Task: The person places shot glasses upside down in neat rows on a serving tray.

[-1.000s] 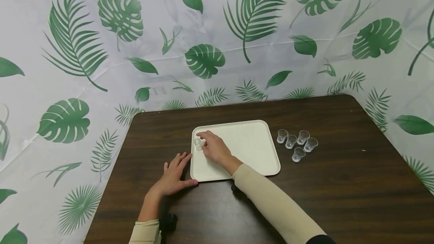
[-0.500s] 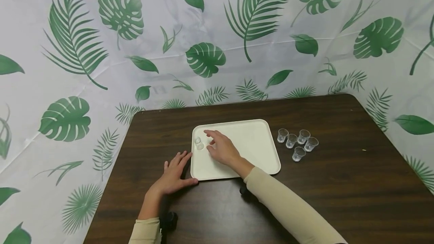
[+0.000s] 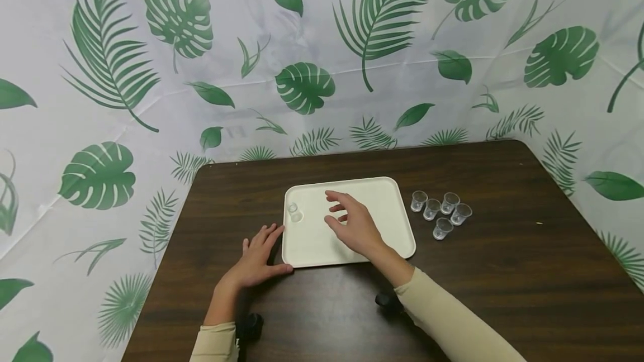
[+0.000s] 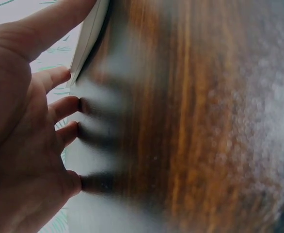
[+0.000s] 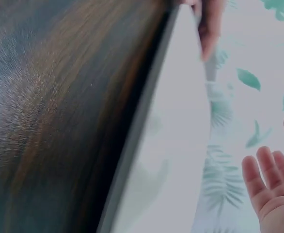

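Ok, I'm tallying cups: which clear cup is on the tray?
The lone cup near the left edge of the tray; the other five cups stand on the table to its right.

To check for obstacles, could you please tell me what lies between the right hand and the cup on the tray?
In the head view, only the bare tray surface shows between the right hand and the clear cup.

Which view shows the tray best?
The head view: the tray shows nearly whole there, partly hidden by the right hand. The left wrist view catches only some rim; the right wrist view gives a blurred, slanted strip.
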The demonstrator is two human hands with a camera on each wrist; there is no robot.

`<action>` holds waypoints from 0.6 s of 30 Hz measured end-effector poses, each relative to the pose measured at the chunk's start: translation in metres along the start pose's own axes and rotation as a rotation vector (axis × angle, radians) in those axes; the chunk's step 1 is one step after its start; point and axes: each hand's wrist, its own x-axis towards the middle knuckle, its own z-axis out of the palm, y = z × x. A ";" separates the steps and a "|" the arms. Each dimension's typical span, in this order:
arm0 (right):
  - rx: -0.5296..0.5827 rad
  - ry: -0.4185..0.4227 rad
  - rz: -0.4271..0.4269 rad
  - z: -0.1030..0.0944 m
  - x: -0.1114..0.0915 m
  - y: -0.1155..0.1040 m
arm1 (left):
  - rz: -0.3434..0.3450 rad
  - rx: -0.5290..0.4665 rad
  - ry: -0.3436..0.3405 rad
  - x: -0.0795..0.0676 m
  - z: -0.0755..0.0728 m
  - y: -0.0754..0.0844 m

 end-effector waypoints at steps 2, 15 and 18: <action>0.025 0.043 -0.008 -0.011 -0.008 -0.001 | 0.009 -0.008 -0.003 0.000 0.000 0.000; -0.012 0.486 -0.055 -0.101 -0.061 0.003 | 0.006 -0.003 -0.004 -0.001 0.000 -0.004; -0.054 0.586 -0.020 -0.128 -0.075 0.022 | 0.018 -0.020 0.005 -0.001 0.000 -0.004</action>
